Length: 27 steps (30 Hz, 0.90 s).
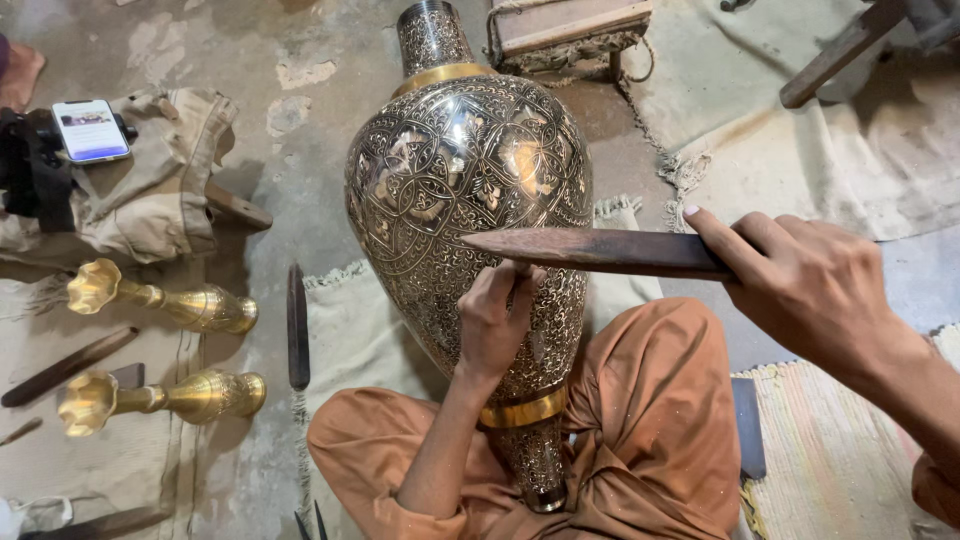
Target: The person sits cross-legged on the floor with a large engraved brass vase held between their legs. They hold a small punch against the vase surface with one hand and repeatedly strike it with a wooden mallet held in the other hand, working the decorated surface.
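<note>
The large engraved brass vase point(465, 190) lies across the person's lap. Against its belly, the left hand point(493, 320) pinches a small chisel point(521, 270); above it, the right hand point(800, 280) grips a dark wooden mallet stick point(600, 250). Most of the surface looks already patterned.

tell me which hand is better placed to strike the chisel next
Right, likely: the right hand holds the wooden mallet just above the small chisel, which the left hand pins to the engraved vase.
</note>
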Each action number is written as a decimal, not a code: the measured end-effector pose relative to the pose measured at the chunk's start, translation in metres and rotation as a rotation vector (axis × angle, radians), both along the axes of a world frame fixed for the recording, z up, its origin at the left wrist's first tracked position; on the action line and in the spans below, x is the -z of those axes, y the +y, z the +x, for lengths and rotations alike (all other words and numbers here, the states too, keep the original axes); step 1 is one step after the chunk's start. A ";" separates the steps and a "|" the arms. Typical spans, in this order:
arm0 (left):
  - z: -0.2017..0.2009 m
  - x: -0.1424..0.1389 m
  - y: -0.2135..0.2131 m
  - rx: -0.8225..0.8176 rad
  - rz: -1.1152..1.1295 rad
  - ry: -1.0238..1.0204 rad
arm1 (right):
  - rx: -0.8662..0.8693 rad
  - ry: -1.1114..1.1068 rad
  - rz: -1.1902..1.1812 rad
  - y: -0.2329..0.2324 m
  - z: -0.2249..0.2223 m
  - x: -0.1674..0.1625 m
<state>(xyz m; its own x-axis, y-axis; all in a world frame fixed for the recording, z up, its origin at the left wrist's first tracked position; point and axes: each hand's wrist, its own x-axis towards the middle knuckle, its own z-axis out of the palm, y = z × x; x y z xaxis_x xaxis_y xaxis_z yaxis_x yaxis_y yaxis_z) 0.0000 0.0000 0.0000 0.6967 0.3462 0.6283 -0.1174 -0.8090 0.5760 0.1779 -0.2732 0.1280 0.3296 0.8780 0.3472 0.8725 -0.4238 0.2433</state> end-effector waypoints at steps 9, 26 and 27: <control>-0.003 -0.035 -0.007 -0.010 -0.035 -0.026 | -0.137 0.391 0.490 0.031 -0.006 -0.010; -0.004 -0.044 0.000 0.029 -0.024 0.055 | -0.148 0.335 0.284 0.038 0.012 -0.001; -0.003 -0.045 0.000 0.032 -0.016 0.075 | -0.175 0.384 0.373 0.038 0.012 -0.001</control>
<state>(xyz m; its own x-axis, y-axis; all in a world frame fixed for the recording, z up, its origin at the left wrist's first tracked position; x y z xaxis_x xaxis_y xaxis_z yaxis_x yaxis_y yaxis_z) -0.0032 0.0004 0.0446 0.7523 0.3329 0.5686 -0.0992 -0.7959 0.5973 0.1896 -0.2350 0.1290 0.3540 0.7718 0.5282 0.9339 -0.2614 -0.2440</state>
